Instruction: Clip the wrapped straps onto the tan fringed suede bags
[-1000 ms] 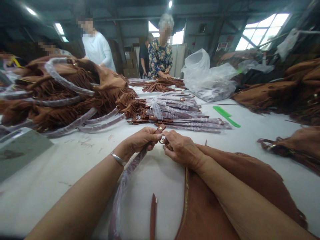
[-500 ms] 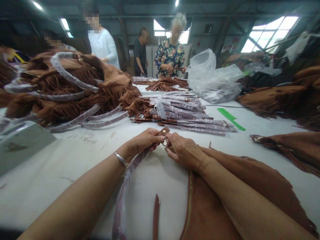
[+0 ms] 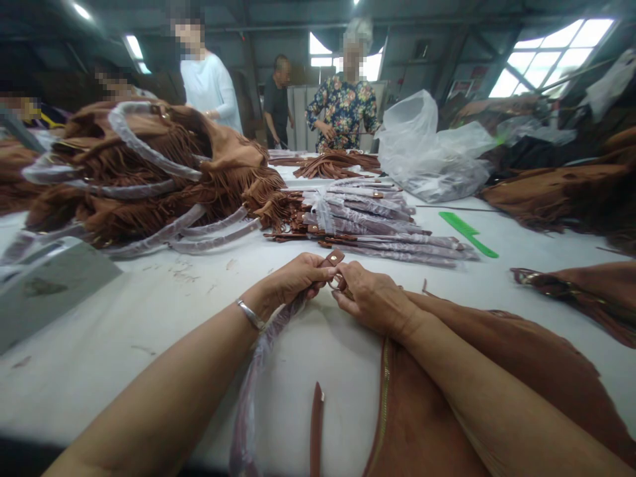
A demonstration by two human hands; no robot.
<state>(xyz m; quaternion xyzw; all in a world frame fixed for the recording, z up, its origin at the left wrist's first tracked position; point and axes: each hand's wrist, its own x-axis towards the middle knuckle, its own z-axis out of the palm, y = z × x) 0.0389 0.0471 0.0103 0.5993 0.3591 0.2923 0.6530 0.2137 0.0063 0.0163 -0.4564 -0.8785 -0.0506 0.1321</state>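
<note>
My left hand (image 3: pixel 301 278) is closed on the end of a plastic-wrapped bag strap (image 3: pixel 258 371), whose brown leather tab (image 3: pixel 334 257) with a gold stud sticks up past the thumb. Pressed up against it, my right hand (image 3: pixel 370 298) pinches a metal ring (image 3: pixel 336 282) at the corner of a brown suede bag (image 3: pixel 422 411). The fingers partly cover the ring, so how it meets the strap end cannot be made out. A gold zipper (image 3: pixel 385 387) runs along the bag's near edge. Between my forearms lies a loose brown leather strip (image 3: pixel 317 427).
Fringed brown bags (image 3: pixel 163 152) are heaped at the left behind a grey box-like object (image 3: pixel 54 288). Wrapped straps (image 3: pixel 362 222) lie ahead, with a green comb (image 3: pixel 467 233) and a clear plastic bag (image 3: pixel 432 159) to their right. Co-workers (image 3: pixel 342 109) stand across the table.
The whole view has shifted slightly, so things sit a little further right. Both hands keep their hold, and the ring shows a little differently between the fingers. The co-worker in the floral top has lowered an arm.
</note>
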